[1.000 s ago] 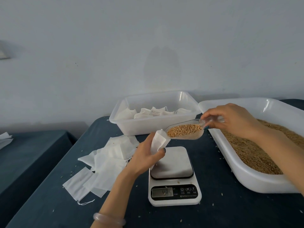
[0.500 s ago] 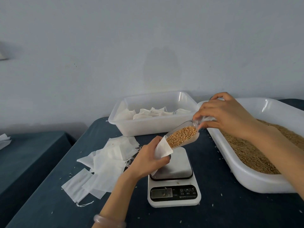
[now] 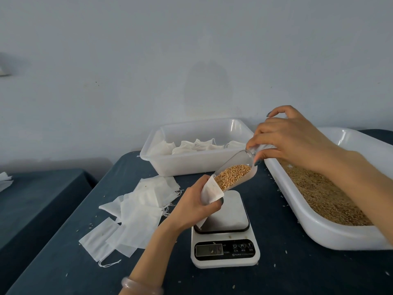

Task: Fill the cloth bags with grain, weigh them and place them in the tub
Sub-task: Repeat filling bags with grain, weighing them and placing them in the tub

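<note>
The left hand (image 3: pixel 191 206) grips a white cloth bag (image 3: pixel 211 191) by its mouth, over the kitchen scale (image 3: pixel 225 255). The right hand (image 3: pixel 291 139) pinches the handle of a clear scoop (image 3: pixel 244 160), tipped so its lip sits in the bag's mouth, wheat grain (image 3: pixel 232 176) heaped low. Behind, a clear tub (image 3: pixel 197 168) holds filled bags (image 3: pixel 197 144); the white tray (image 3: pixel 319 233) at right holds loose grain.

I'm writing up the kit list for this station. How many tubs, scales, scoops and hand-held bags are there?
Tubs: 2 (bag tub, grain tub)
Scale: 1
Scoop: 1, gripped by the right hand
Hand-held bag: 1, in the left hand
Total: 5
The loose bags overlap too much to count.
</note>
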`<state>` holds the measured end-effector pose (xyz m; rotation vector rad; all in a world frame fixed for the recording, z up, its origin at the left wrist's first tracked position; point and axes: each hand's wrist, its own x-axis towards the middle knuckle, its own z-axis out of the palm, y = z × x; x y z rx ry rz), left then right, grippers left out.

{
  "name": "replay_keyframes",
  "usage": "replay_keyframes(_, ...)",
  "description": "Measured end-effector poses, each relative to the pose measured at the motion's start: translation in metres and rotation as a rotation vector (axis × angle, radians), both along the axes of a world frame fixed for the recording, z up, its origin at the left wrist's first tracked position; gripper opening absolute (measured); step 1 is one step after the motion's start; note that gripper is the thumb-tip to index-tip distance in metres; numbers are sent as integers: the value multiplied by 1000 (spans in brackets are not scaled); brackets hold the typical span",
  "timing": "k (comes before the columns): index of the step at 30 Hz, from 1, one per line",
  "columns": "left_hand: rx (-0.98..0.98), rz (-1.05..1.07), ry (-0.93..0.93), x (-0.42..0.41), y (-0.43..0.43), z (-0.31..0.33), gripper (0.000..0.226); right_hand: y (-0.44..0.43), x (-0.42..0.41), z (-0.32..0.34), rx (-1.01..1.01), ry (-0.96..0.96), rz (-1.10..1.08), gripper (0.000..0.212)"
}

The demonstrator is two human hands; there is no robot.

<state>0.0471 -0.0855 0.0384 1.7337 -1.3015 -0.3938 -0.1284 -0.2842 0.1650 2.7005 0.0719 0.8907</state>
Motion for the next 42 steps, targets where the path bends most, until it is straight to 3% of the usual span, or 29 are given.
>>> replay_keyframes(19,-40,-43,89,-1,3,4,50,-16,-8,-9,63,-26,-71,41)
replay_keyframes(24,-69,-48,171,0,3,4,45,-24,-8,-26,422,18,-77,13)
replay_keyframes(27,-100,-67,246,-1,3,5,28,-33,-10,-42,673,51,-66,26)
replay_keyframes(31,-152,-96,335,-2,4,7,20,-34,-12,-52,947,75,-21,15)
replay_keyframes(36,-249,-97,396,0,6,13,19,-33,-19,-46,1125,-90,-48,22)
replay_keyframes(39,-287,-64,364,7,6,14,23,-40,-23,-47,1210,-239,-170,37)
replay_keyframes(42,-354,11,324,10,6,18,25,-55,-29,-52,1146,-317,-378,38)
